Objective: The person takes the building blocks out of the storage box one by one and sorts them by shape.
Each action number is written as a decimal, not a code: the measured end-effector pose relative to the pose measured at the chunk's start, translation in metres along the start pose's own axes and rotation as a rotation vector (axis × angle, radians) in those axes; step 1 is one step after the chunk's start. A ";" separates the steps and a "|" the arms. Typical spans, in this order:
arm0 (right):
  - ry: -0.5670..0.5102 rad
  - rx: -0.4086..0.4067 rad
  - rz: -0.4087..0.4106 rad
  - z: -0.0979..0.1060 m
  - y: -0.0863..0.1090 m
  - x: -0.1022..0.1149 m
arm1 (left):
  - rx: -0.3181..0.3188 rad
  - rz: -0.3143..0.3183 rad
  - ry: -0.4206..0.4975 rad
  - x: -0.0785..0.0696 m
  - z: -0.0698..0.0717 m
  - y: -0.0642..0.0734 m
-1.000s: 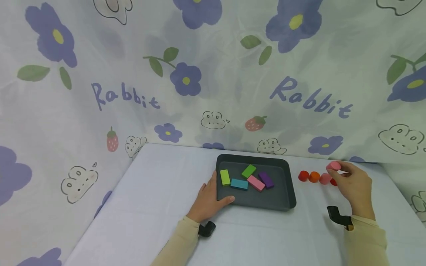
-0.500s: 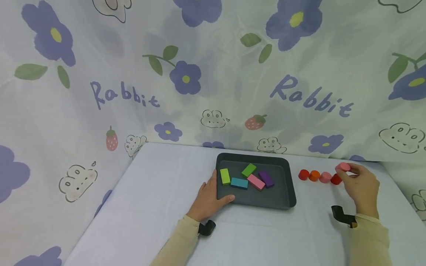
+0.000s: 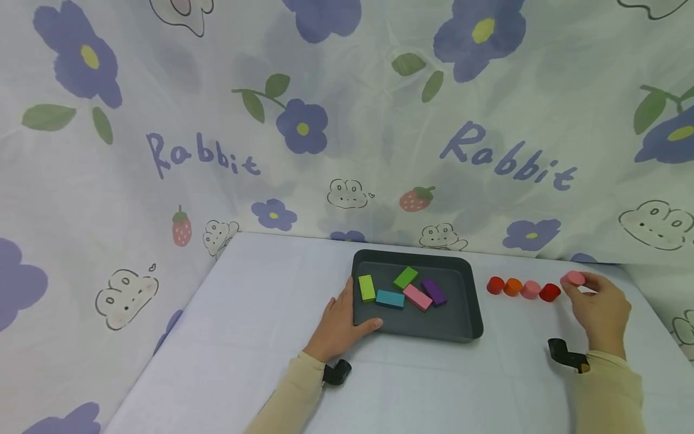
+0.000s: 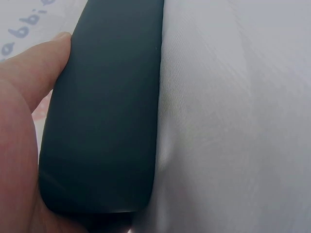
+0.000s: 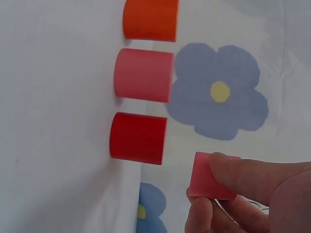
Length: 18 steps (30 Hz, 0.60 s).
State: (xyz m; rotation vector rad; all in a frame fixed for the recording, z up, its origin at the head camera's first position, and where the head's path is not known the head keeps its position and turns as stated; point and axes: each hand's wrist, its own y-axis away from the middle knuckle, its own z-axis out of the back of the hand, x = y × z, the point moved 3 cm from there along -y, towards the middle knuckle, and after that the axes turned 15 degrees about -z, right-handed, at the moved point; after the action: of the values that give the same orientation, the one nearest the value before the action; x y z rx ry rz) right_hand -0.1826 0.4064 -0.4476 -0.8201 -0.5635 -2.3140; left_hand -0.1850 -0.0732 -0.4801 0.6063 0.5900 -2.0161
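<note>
My left hand [image 3: 337,324] holds the near left corner of a dark grey baking tray [image 3: 455,328], fingers along its left side and thumb over the near rim. In the left wrist view the thumb lies at the edge of the tray's wall [image 4: 107,111]. Between the thumb and fingers of my right hand [image 3: 602,310], a pink cylinder block [image 5: 201,177] is pinched at the right end of a row. The nearest standing block is a red cylinder [image 3: 550,293], then a pink cylinder [image 3: 531,290], an orange cylinder [image 3: 512,287] and another red cylinder [image 3: 496,286].
Inside the tray lie a lime block [image 3: 367,289], a green block [image 3: 405,278], a blue block [image 3: 390,299], a pink block [image 3: 417,298] and a purple block [image 3: 434,293]. A flower-printed cloth [image 3: 379,150] rises behind the white table [image 3: 423,386].
My right hand has moved right with the pink cylinder, from above the right-hand red cylinder to beyond it, and somewhat lower. The left hand and tray have stayed put.
</note>
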 end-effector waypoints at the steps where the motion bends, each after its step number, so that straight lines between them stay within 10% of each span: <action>1: -0.002 0.004 -0.011 0.000 -0.001 -0.001 | 0.000 0.000 -0.001 0.000 0.000 0.000; 18: 0.049 0.069 -0.082 -0.008 -0.013 -0.017 | -0.003 -0.008 -0.004 -0.001 0.000 0.000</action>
State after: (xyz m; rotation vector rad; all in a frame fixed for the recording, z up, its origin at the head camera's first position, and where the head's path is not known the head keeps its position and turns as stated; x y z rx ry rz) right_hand -0.1841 0.4186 -0.4671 -0.7189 -0.6627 -2.3684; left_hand -0.1845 -0.0727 -0.4793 0.5994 0.5941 -2.0226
